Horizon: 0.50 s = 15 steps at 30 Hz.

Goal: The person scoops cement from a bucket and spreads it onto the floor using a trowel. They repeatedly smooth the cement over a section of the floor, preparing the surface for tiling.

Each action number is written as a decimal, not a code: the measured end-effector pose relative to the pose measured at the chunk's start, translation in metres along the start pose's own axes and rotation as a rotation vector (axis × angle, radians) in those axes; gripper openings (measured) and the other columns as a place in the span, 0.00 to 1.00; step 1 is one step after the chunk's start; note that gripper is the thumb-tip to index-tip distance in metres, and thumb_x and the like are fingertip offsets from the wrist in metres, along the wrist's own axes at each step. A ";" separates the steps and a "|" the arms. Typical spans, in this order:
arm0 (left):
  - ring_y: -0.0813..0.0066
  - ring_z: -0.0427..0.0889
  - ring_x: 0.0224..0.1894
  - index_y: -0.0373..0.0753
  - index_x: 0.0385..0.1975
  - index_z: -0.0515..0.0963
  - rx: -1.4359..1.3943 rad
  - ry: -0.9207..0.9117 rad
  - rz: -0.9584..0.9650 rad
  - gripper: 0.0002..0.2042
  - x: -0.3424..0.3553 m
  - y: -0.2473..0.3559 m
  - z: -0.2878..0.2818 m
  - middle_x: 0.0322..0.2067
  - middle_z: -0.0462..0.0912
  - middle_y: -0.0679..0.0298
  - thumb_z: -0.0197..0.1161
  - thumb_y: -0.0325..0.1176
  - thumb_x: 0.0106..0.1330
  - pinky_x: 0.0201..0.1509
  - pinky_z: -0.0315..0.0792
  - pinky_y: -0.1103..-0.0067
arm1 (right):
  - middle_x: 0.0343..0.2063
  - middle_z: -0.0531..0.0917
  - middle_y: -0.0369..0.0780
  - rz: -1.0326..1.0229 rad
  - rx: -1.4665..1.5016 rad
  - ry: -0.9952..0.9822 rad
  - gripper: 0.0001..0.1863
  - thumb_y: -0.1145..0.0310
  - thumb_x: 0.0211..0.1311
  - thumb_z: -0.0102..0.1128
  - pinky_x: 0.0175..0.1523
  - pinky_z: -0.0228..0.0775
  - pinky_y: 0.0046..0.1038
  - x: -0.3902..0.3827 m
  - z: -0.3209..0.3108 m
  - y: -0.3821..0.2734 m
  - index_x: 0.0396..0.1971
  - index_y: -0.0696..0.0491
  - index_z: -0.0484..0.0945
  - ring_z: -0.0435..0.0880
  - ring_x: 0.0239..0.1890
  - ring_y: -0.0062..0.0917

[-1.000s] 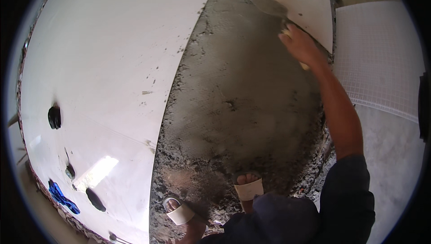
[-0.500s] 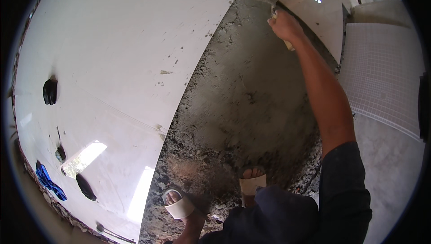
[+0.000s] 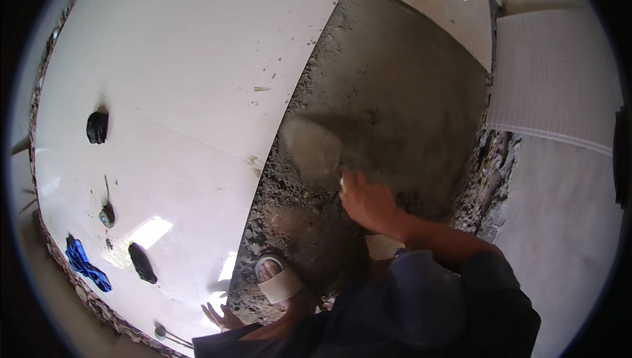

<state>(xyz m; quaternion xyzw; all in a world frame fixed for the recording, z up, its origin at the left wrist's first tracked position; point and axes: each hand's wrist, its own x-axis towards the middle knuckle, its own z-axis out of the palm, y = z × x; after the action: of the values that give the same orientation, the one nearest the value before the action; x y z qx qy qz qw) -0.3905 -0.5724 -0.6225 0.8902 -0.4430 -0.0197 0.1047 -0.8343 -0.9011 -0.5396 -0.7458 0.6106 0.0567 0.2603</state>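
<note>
My right hand point(image 3: 370, 201) is closed around the handle of a trowel. The trowel's broad blade point(image 3: 312, 147), slightly smeared by motion, lies over the near left part of the grey mortar bed point(image 3: 401, 88), close to the white tile's edge. Smooth mortar covers the far part of the bed; nearer my feet it turns rough and crumbly. At the lower left, my left hand point(image 3: 225, 318) is spread with nothing in it, just over the edge of the white tiled floor point(image 3: 178, 81).
On the white tiles to the left lie black objects point(image 3: 97, 127), a round tool point(image 3: 106, 216), a dark pad point(image 3: 142, 263) and a blue cloth point(image 3: 87, 264). A white gridded sheet point(image 3: 553, 75) lies to the right, beside a rubble-filled gap point(image 3: 487, 180). My sandal point(image 3: 280, 285) stands on the rough ground.
My right hand has drawn the trowel from the bed's far corner back toward me and to the left. My left hand has come into view at the lower left.
</note>
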 end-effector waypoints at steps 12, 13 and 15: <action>0.47 0.63 0.63 0.29 0.34 0.78 -0.089 0.106 0.321 0.09 0.145 0.058 -0.005 0.57 0.69 0.46 0.54 0.29 0.67 0.63 0.62 0.60 | 0.44 0.80 0.44 -0.054 0.228 -0.638 0.27 0.45 0.54 0.56 0.51 0.64 0.45 -0.096 0.052 0.047 0.49 0.46 0.76 0.78 0.43 0.43; 0.48 0.63 0.63 0.30 0.38 0.78 -0.176 0.165 0.324 0.09 0.156 0.074 -0.008 0.58 0.67 0.46 0.54 0.27 0.66 0.63 0.61 0.61 | 0.45 0.80 0.43 0.002 0.288 -0.672 0.29 0.42 0.53 0.56 0.56 0.61 0.43 -0.095 0.060 0.052 0.50 0.45 0.76 0.76 0.49 0.42; 0.51 0.61 0.64 0.33 0.45 0.77 -0.091 0.121 0.251 0.10 0.179 0.109 -0.027 0.59 0.66 0.46 0.56 0.25 0.64 0.64 0.60 0.64 | 0.47 0.79 0.43 0.064 0.365 -0.810 0.30 0.40 0.53 0.55 0.56 0.61 0.43 -0.091 0.075 0.058 0.51 0.45 0.77 0.75 0.50 0.41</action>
<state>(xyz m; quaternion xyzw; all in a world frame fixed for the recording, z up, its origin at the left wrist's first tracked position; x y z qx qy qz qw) -0.3640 -0.7735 -0.5639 0.8218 -0.5421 0.0273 0.1734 -0.8940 -0.7934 -0.5857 -0.5859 0.4819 0.2436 0.6043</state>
